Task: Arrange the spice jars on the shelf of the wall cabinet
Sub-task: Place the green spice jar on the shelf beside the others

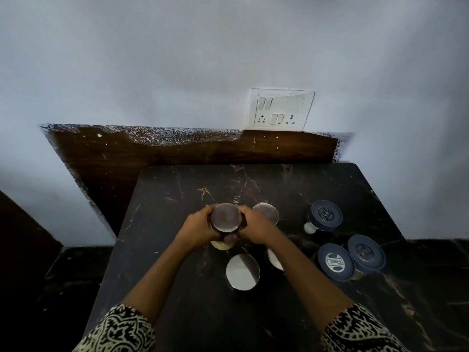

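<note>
One round steel-lidded glass spice jar [225,216] sits gripped between left hand [199,229] and right hand [256,228]; this looks like pickup, next needing a steady lift toward the unseen wall cabinet

Both forearms bare; short sleeves [119,329], cream w/ black swirl print, end ~elbow.
</note>
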Demonstrator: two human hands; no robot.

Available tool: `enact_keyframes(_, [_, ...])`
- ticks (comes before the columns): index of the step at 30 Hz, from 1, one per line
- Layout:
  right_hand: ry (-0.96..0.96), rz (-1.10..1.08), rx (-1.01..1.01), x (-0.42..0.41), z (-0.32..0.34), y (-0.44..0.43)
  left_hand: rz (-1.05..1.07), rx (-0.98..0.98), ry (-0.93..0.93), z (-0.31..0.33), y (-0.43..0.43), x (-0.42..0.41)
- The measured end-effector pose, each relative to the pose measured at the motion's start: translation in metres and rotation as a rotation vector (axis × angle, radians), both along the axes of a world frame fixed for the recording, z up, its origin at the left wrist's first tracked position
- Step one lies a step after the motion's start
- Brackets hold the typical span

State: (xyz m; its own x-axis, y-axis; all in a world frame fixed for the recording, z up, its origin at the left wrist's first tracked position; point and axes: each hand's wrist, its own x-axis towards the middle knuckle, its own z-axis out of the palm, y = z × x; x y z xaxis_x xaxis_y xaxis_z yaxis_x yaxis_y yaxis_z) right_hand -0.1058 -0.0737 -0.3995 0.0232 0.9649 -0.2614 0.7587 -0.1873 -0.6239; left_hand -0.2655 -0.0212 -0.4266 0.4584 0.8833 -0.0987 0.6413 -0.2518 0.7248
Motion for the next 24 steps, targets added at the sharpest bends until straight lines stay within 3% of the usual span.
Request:
enact_keyframes(19, [0.485, -0.003, 0.642, 0.090, 0.226, -0.043, -0.072, 0.218, -0.688, 0.254, -0.027, 0.060])
enact_keyframes(24, [0.597, 0.078, 0.657, 0.114, 0.266, -0.058, -0.093, 0.291, -0.778, 0.306, -0.037, 0.093])
